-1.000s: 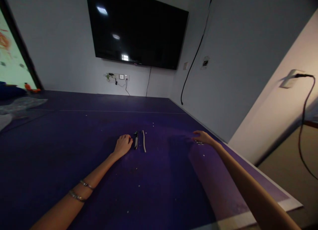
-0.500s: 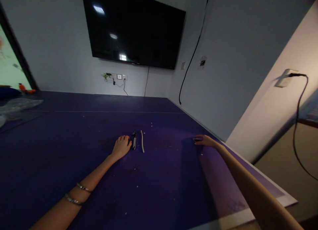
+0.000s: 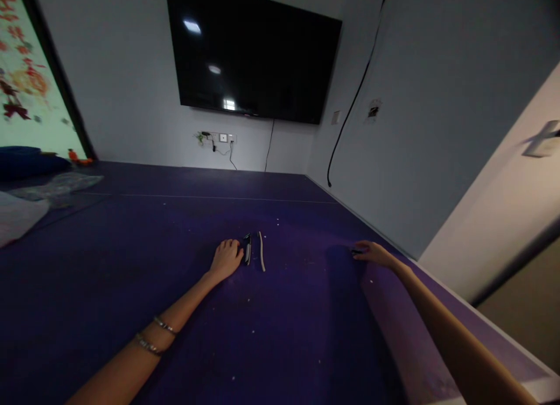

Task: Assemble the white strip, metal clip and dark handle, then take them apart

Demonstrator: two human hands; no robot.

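My left hand (image 3: 227, 258) lies palm down on the purple surface (image 3: 289, 311), fingers loosely stretched out. Just right of its thumb is a slim dark object with a silvery strip (image 3: 248, 251); its kind is unclear. A thin, pale, slightly curved strip (image 3: 262, 252) lies beside that, apart from the hand. Farther right, my right hand (image 3: 370, 253) pinches a small dark object (image 3: 356, 251) low over the surface or touching it. The fingers hide most of that object.
Small white specks dot the surface. At left lie clear plastic wrap (image 3: 61, 186), a white sheet-like item (image 3: 20, 217) and dark blue cloth (image 3: 30, 161). A large television (image 3: 258, 55) hangs on the wall; a black cable (image 3: 350, 114) dangles at the right corner.
The view has turned a little to the left, so everything sits farther right in the picture. Both hands stay at nearly the same places on the surface; the small dark object remains in my right fingers.
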